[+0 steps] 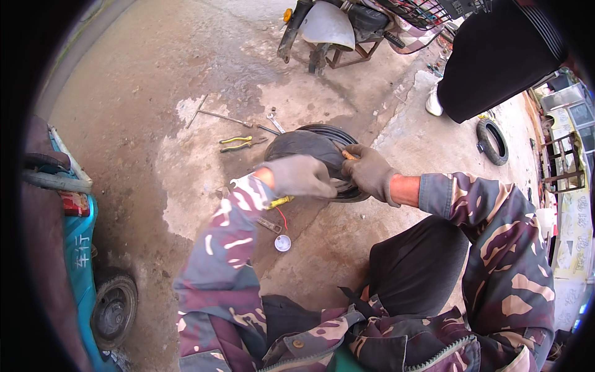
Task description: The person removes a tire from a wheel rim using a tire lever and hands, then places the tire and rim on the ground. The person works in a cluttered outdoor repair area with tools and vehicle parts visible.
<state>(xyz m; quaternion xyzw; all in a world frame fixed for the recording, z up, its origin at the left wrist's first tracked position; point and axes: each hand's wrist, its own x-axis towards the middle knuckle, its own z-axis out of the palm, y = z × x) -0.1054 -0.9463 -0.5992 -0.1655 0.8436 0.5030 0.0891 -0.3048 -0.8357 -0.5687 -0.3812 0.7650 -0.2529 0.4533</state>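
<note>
A black tyre [297,144] lies on the concrete in front of me, its ribbed edge showing at the far right. My right hand [373,176], in a grey-brown glove, is closed around an orange-handled tool [348,155] at the tyre's right side. The tool's end rests against the rubber, and its kind is not clear. Over the near part of the tyre, my left hand [302,176], also gloved, has its fingers curled in. Slight blur and the glove hide what they hold, if anything.
Yellow-handled pliers [238,144], a T-handle wrench [217,116] and a spanner [276,123] lie beyond the tyre. Nearer are a metal bar [269,225] and a round white lid [282,243]. A teal vehicle [80,248] stands left; a person's dark-clothed leg [489,59] is far right.
</note>
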